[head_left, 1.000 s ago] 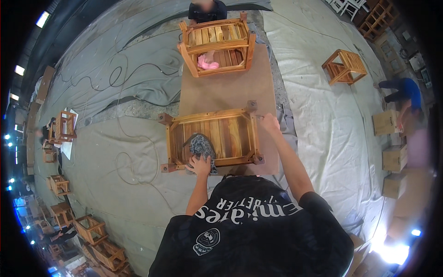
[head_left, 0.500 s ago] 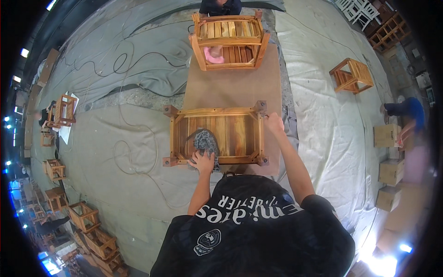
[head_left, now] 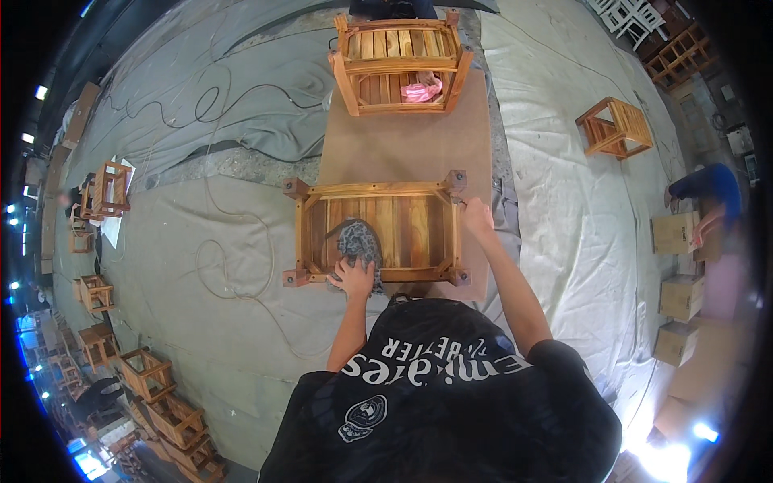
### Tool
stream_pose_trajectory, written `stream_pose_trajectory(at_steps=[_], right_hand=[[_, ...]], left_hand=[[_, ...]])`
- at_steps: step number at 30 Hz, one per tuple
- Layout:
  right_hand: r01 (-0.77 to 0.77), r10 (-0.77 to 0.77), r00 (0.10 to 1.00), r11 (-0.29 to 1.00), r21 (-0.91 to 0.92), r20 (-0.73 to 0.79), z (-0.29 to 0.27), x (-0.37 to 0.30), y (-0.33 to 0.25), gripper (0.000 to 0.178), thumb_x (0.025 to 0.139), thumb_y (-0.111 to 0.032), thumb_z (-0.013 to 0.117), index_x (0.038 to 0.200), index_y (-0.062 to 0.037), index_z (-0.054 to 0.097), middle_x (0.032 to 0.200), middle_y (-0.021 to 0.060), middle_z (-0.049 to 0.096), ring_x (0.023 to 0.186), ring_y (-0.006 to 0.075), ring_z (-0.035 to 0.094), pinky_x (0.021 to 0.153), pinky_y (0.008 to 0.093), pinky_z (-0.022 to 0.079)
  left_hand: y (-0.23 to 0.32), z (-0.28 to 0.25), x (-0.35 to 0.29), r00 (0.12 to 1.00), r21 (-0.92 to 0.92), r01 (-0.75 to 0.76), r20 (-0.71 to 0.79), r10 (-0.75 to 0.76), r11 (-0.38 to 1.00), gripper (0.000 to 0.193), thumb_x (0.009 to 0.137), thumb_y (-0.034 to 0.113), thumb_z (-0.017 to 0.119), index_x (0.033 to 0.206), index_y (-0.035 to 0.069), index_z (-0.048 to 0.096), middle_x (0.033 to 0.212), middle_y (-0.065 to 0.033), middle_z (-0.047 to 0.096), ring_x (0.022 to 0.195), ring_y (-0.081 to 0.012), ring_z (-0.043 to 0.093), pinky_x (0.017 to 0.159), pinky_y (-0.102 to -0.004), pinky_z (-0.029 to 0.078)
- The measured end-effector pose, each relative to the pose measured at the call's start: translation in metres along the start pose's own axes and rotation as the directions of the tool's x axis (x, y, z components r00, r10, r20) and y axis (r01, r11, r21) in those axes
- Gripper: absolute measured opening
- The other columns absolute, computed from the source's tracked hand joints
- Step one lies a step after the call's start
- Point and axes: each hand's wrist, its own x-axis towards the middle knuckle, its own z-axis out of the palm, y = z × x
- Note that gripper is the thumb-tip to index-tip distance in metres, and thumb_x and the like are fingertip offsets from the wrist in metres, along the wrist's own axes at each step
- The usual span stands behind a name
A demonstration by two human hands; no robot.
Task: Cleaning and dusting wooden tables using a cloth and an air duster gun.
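An upturned small wooden bench [head_left: 407,211] lies in front of me, its underside facing up and its square leg ends at the corners. On its near left part rests a crumpled grey-and-black patterned cloth [head_left: 360,240]. My left hand [head_left: 355,278] lies over the cloth at the near rail, its fingers spread. At the far right leg my right hand [head_left: 478,216] is closed, with its fingertips close to the leg's side. A small dark bit shows there, too small to name.
A brown board [head_left: 403,153] lies under the bench. Beyond stands another wooden bench [head_left: 403,64], with a person's pink-gloved hand [head_left: 422,88] inside it. A stool [head_left: 613,129] stands at right, cartons [head_left: 676,233] beyond it. A cable [head_left: 211,161] crosses the floor cloth at left.
The pink-gloved hand at the far bench has shifted right. My hands keep nearly the same places on the near bench. The view has shifted slightly.
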Motion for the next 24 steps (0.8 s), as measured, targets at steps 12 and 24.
stream_pose_trajectory(at_steps=[12, 24], right_hand=[[0.077, -0.062, 0.993, 0.985, -0.153, 0.101, -0.013, 0.003, -0.034, 0.031, 0.091, -0.027, 0.052, 0.117, -0.0167, 0.065, 0.107, 0.0252, 0.064, 0.104, 0.0419, 0.061, 0.091, 0.0485, 0.049], [0.124, -0.12, 0.99, 0.991, -0.055, 0.08, -0.022, 0.003, -0.009, 0.029, 0.091, -0.024, 0.051, 0.107, -0.0067, 0.067, 0.105, 0.0257, 0.065, 0.103, 0.0406, 0.062, 0.089, 0.0488, 0.05]], left_hand=[[-0.002, -0.004, -0.003, 0.997, 0.017, 0.032, 0.065, -0.033, 0.999, 0.052, 0.087, 0.053, 0.052, 0.128, 0.021, 0.06, 0.145, -0.0144, 0.036, 0.138, -0.0376, 0.02, 0.105, -0.0702, -0.002], [0.015, -0.017, 0.004, 0.994, 0.008, 0.029, 0.103, -0.03, 1.0, 0.058, 0.083, 0.053, 0.058, 0.128, 0.016, 0.057, 0.143, -0.0187, 0.036, 0.137, -0.0393, 0.021, 0.104, -0.0714, -0.001]])
